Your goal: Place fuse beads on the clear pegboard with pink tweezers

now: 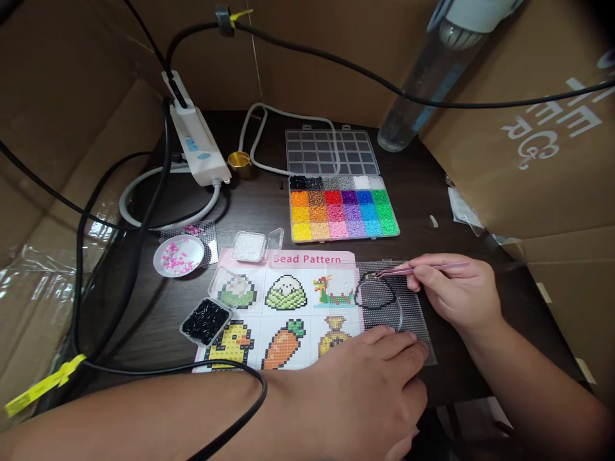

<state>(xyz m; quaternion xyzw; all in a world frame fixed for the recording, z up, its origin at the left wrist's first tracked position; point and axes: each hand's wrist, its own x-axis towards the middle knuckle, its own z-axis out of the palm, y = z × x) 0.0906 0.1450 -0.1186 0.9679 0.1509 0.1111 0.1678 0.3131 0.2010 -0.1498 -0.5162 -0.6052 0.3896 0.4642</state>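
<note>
My right hand (454,288) is closed around a pair of pink tweezers (435,267). The tips reach the upper edge of a black bead outline (358,294) on a clear pegboard (417,320); any bead between them is too small to make out. My left hand (391,378) lies across the lower part of the board, its fingers resting on it and its thumb partly hidden. The pegboard overlaps the right side of a printed bead pattern sheet (286,259). An open small box of black beads (206,322) and one of white beads (248,246) stand on the sheet's left side.
A sectioned box of coloured beads (343,208) lies open behind the sheet. Left are a white dish (158,261) with pink beads, a power strip (199,147) and a gold cup (239,165). Black cables (235,366) cross over my left forearm. Cardboard walls (480,173) surround the table.
</note>
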